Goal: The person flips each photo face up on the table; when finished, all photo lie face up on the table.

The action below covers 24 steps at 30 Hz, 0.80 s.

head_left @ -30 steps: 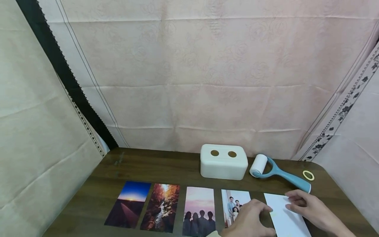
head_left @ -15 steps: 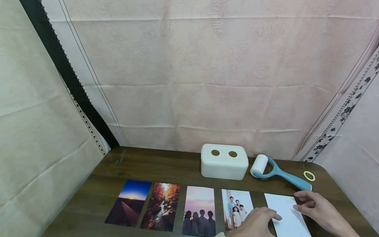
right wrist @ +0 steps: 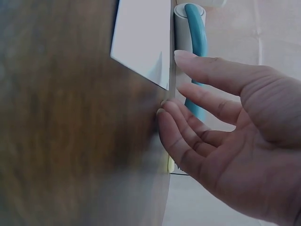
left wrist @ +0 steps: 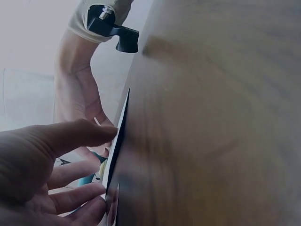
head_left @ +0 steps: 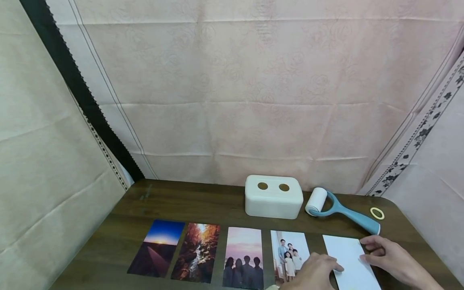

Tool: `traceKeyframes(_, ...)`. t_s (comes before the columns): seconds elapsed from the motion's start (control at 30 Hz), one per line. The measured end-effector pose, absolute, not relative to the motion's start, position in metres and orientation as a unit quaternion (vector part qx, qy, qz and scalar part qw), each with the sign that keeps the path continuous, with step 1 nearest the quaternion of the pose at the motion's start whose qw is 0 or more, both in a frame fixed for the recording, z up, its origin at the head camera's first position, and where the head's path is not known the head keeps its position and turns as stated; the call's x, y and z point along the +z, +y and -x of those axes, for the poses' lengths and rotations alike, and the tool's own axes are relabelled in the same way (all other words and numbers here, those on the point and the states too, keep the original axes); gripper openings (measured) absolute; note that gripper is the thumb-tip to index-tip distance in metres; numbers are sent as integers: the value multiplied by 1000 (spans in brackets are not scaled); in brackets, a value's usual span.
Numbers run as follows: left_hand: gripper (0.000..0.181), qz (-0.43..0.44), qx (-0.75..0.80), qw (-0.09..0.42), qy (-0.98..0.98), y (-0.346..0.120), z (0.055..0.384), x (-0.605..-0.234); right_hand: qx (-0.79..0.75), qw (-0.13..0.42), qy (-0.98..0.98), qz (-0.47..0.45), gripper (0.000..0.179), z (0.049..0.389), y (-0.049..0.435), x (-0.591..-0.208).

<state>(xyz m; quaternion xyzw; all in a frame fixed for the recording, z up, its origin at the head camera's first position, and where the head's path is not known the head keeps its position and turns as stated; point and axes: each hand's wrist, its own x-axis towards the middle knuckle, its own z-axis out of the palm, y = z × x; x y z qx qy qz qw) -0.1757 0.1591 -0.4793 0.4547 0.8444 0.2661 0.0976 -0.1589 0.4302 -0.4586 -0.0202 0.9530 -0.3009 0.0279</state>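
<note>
A blank white card (head_left: 349, 259) lies flat on the table, last in a row of photo prints. My left hand (head_left: 314, 273) is at its left edge, the thumb reaching onto the card. In the left wrist view, that thumb (left wrist: 89, 133) meets the card's edge, with the other fingers bent loosely beside it. My right hand (head_left: 391, 257) touches or nearly touches the right edge, fingers relaxed. From the right wrist, the thumb (right wrist: 207, 70) is by the card (right wrist: 143, 42) and no grip shows. Left of the card lies a family photo (head_left: 290, 253), partly covered by my left hand.
Further left lie a silhouette photo (head_left: 243, 257), an autumn stream photo (head_left: 196, 251) and a sunset road photo (head_left: 157, 249). Behind stand a white box (head_left: 273, 203) with two holes and a blue-handled lint roller (head_left: 340, 208). A yellow ring (head_left: 377, 213) lies at right.
My right hand has shifted right, from over the card to its right edge. My left hand has moved slightly right and down, uncovering more of the family photo. The card stays in place.
</note>
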Motion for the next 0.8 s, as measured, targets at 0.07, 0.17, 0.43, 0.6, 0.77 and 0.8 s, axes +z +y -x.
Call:
traceKeyframes(0.07,47,-450,255,93,851,160,175,-480,-304,31,952,22,38,159,429,-458)
traceKeyframes(0.17,47,-442,241,79,860,161,174,-483,-309,35,950,22,38,159,428,-459)
traceKeyframes(0.43,42,-415,227,60,879,162,168,-486,-315,45,948,15,38,160,425,-460)
traceKeyframes(0.6,39,-403,223,52,886,165,167,-485,-318,41,947,22,37,160,427,-460)
traceKeyframes(0.77,35,-386,240,61,889,168,167,-484,-320,37,946,29,37,159,429,-460)
traceKeyframes(0.8,35,-385,243,58,889,168,167,-484,-322,37,946,27,37,159,429,-460)
